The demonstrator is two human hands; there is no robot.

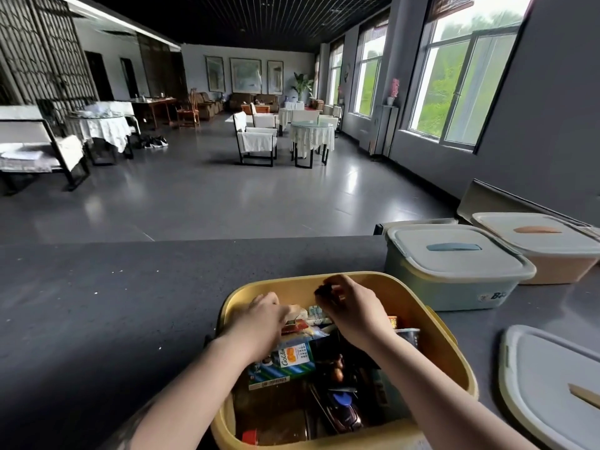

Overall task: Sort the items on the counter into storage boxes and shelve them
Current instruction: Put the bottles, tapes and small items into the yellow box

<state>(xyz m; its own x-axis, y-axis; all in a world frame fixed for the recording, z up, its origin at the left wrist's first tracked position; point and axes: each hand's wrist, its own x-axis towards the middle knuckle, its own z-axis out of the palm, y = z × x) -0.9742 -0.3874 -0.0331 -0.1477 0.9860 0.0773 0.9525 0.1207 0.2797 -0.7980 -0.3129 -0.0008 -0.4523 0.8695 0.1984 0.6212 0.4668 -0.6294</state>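
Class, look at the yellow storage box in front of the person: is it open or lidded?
Open. The yellow storage box shows its contents, both hands reach inside, and a loose lid lies beside it.

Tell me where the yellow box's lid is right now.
The loose lid lies flat on the counter at the head view's lower right, just right of the open yellow box and in front of the blue-green box.

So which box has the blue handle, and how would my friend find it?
Start at the dark counter and find the open yellow box that both hands reach into. Just behind it to the right stands the green box with its lid shut. It has a blue handle on top, while the beige box beside it has an orange one.
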